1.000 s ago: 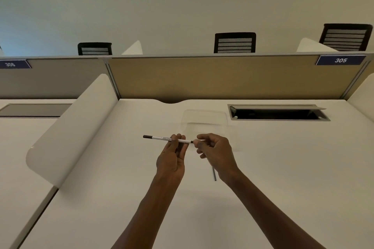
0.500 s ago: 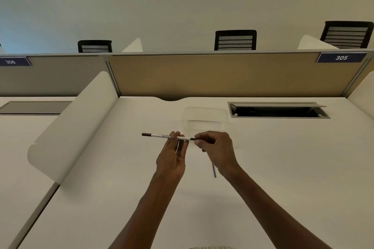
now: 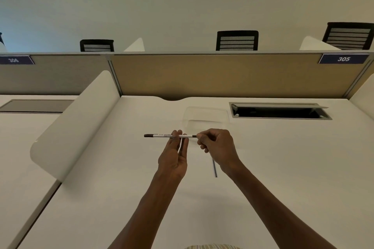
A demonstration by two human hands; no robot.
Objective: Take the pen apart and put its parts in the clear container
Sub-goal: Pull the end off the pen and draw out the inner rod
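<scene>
A white pen [image 3: 162, 135] with dark ends lies level above the white desk [image 3: 101, 198]. My left hand [image 3: 174, 155] pinches its barrel near the right half between thumb and fingertips. My right hand [image 3: 217, 146] has curled fingers that pinch the pen's dark right tip. Just behind both hands the clear container [image 3: 205, 116] stands on the desk; I see nothing in it. A thin grey rod [image 3: 215, 169], a pen part, lies on the desk below my right wrist, partly hidden by it.
An open cable hatch [image 3: 280, 111] is set in the desk at the back right. A curved white divider [image 3: 77, 123] stands at the left and a tan partition [image 3: 218, 75] runs along the back. Black chairs [image 3: 237, 40] show beyond it.
Both hands and the pen have lifted slightly and drifted toward the container. The grips look the same, and the rod on the desk has not moved.
</scene>
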